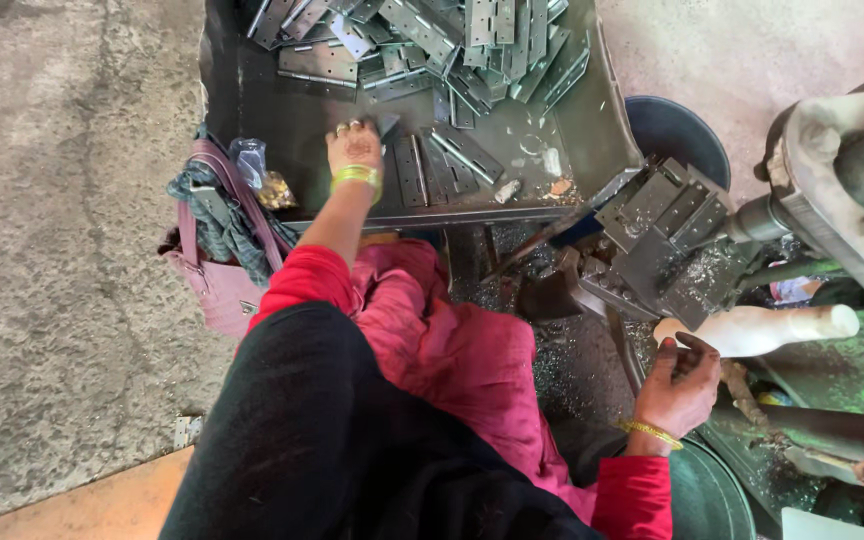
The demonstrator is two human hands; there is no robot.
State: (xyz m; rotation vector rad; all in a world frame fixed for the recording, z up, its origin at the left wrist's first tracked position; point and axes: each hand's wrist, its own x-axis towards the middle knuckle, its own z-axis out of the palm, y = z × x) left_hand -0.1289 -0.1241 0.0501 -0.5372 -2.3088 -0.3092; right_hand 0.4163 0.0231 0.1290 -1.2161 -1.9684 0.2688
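My left hand (354, 147) reaches forward into a dark metal tray (252, 100) and rests palm down on a grey metal hinge plate (388, 124) at the tray's near side. A heap of similar hinge plates (432, 45) fills the far half of the tray, and a few flat plates (447, 165) lie just right of my hand. My right hand (680, 385) is down by my right knee, fingers curled around the end of a pale cream lever handle (762, 330) of a machine.
A grey metal jig block (662, 240) sticks out from the machine (842, 190) on the right, with metal shavings beneath it. A dark blue bucket (680, 135) stands behind it. A pink bag (217, 285) with cloth hangs off the tray's left corner. Concrete floor lies to the left.
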